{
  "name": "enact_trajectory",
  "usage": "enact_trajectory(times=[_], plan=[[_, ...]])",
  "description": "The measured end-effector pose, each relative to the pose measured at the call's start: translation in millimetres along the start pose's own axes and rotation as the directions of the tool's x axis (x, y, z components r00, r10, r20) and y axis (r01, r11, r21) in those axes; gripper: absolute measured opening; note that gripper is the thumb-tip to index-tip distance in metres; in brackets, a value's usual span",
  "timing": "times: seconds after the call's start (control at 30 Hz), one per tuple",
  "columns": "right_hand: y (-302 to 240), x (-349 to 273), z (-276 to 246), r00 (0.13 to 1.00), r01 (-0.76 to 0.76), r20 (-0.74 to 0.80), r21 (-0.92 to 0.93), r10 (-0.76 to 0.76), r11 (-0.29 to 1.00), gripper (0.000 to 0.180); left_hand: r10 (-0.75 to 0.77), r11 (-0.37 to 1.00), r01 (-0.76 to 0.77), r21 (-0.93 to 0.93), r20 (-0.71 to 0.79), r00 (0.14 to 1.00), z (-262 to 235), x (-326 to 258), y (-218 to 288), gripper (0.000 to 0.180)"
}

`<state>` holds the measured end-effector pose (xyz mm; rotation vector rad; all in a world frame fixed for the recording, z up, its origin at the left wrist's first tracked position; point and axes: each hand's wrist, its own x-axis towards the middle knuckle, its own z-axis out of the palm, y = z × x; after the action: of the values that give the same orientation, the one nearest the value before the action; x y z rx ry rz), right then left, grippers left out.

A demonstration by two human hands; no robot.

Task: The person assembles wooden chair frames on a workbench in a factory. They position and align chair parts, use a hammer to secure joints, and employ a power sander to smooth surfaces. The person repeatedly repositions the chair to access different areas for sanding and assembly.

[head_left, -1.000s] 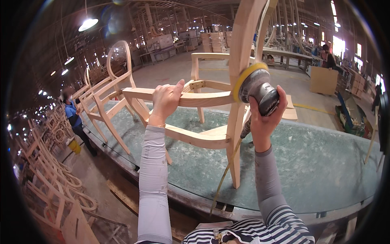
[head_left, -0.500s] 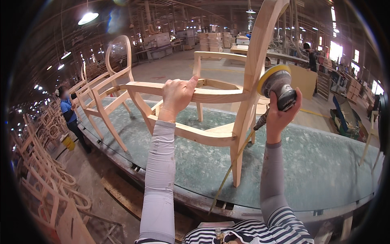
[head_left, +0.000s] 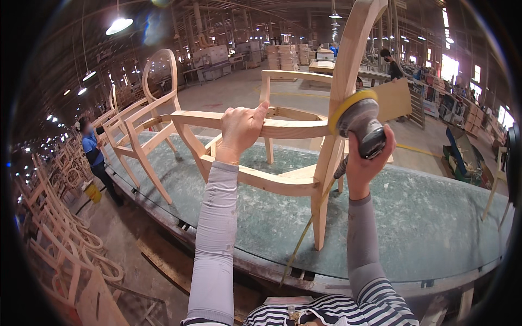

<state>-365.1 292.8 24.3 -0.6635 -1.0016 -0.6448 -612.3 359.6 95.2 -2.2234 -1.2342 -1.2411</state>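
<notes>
Flanking the chair frame (head_left: pixel 283 141), another bare frame (head_left: pixel 147 114) stands left.

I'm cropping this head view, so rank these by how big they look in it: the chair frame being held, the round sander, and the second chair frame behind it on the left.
1. Held chair frame, largest.
2. Second chair frame; it stands farther off, so true size is unsure.
3. Round sander, smallest, gripped by the right hand.
</notes>
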Motion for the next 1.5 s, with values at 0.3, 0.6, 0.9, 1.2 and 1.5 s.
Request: enact_trajectory(times=[0.3,0.6,0.9,1.2,1.5], plan=[[2,2,-3,0.999,0.041,0.022,-0.013,-0.041,0.999,0.068,0.019,0.998,-0.017,0.063,-0.030,0.999,0,0,-1,0.068],[46,-2,-22,0.931,-0.365,0.054,0.209,0.361,0.907,0.065,0.010,1.000,-0.010,-0.026,0.004,1.000,-1,3,4,0.067],[48,8,-11,0.945,-0.327,0.080,0.207,0.317,0.922,0.064,-0.029,0.999,0.028,0.018,0.077,0.997,-6,6,1,0.068],[105,-16,-64,0.859,-0.510,0.011,0.090,0.511,0.855,0.067,0.204,0.977,-0.208,0.052,0.076,0.976,21,4,131,0.034],[95,-22,-100,0.806,-0.591,0.030,0.089,0.591,0.801,0.067,0.193,0.981,-0.192,-0.027,0.158,0.968,26,9,131,0.030]])
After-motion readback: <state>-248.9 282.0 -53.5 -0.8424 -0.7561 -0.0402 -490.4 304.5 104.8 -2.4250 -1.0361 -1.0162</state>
